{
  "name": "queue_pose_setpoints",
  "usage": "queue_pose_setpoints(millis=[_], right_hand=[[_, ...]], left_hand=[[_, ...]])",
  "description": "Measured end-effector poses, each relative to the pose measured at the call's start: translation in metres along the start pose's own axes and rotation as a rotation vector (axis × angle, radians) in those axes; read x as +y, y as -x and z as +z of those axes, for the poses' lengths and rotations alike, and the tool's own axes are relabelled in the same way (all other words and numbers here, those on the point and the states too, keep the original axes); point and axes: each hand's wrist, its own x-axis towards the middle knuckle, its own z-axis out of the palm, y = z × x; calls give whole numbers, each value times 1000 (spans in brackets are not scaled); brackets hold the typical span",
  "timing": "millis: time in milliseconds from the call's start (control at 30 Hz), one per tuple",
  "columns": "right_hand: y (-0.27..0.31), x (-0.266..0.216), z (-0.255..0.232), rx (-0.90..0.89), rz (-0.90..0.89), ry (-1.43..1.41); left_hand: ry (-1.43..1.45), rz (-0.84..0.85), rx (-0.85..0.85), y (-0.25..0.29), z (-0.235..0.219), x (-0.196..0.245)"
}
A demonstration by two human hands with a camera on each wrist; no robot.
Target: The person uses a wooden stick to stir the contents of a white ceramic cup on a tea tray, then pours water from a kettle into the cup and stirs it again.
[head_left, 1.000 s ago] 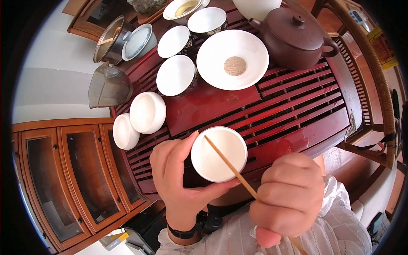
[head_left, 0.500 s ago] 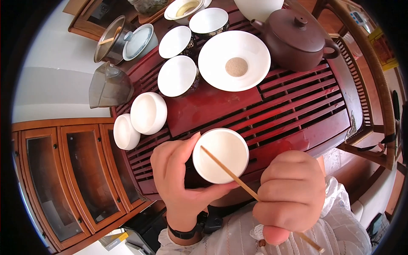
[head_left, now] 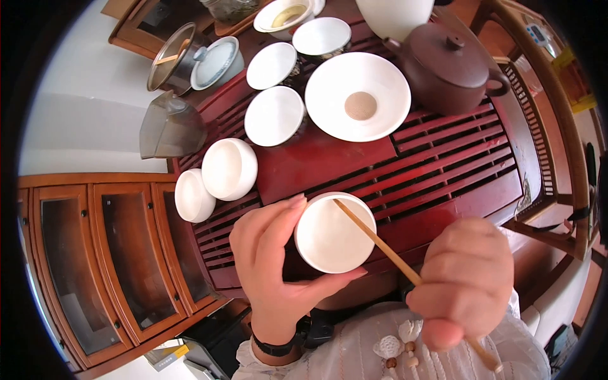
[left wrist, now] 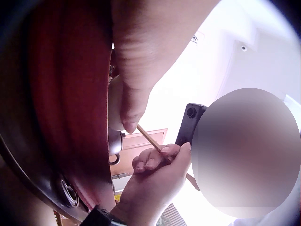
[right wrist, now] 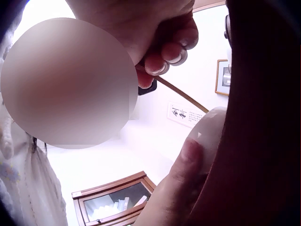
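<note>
A white cup [head_left: 330, 233] sits at the near edge of the red slatted tea tray [head_left: 456, 164], tipped toward the person. The left hand [head_left: 269, 263] holds it, thumb and fingers curled round its rim. A thin wooden stick [head_left: 380, 244] rests with its tip on the cup's far rim; the right hand [head_left: 465, 282] grips its other end in a closed fist. Further back stand more white cups [head_left: 228, 168], a wide white bowl [head_left: 358, 95] and a brown teapot [head_left: 449, 63].
</note>
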Motion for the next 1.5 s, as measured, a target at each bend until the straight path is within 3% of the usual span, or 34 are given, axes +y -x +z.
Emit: queue_pose_setpoints(millis=[67,133,200,333,467,600,800,867,1000,1067,1133,1333,1500], right_hand=[[-3,-6,-2,-32,-35,30],[-5,-9,-13,-158,59,-14],[-7,-2,-10,-159,23,-81],[-5,-4,-6,-136,-39,45],[2,-10,-13,-184,40,23],[14,-8,-5,160,-55,-144],[31,-26,-3,382,182,-110],[37,-30,-4,542,304,-175],[23,-45,0,598,423,-175],[21,-48,3,602,396,-227],[18,-59,5,669,504,-256],[23,-71,-1,597,409,-235],[40,-73,-17,573,436,-213]], left_hand=[[-2,7,8,-2,-1,0],[53,3,-35,-4,-1,1],[34,-32,-48,-5,-3,5],[37,-62,-12,-4,-1,6],[101,-62,11,-1,1,6],[149,-61,51,-4,-5,7],[252,-77,175,-1,-10,4],[359,-148,245,-1,-12,5],[401,-62,276,2,-11,-2],[470,-56,315,0,-15,-4],[578,-29,333,-1,-20,-8],[460,48,435,15,-75,-21],[255,-193,488,58,-143,-43]])
